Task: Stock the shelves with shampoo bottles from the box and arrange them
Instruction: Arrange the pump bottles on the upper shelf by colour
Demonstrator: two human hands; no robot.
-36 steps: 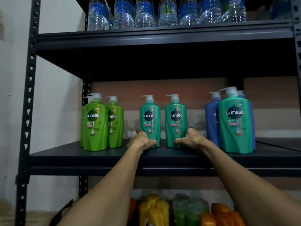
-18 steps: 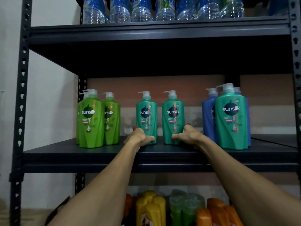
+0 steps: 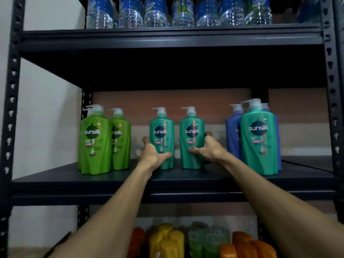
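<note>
While both items stood on the middle shelf [image 3: 111, 176] at frame centre, each was in hand.

Left hand [image 3: 154, 158]: thumb lay across the front of the left teal Sunsilk pump bottle [image 3: 162, 127], fingers curled round its left side.

Right hand [image 3: 211, 151]: gripped the right teal Sunsilk pump bottle [image 3: 191, 125] likewise, thumb on its front.

Handling, as judged: low grips suited sliding rather than lifting, with bases flat, labels forward and spacing even.

Neighbours: light green pair [image 3: 96, 146] centre left; third teal bottle [image 3: 258, 142] before blue bottles [image 3: 232, 131] centre right.

Obscured: fingertips were hidden behind the bottles and small label print was blurred. Water bottles [image 3: 156, 13] were cut off at the top edge. Coloured bottles [image 3: 167, 239] at the bottom edge were dim. Supply box was not in view.
</note>
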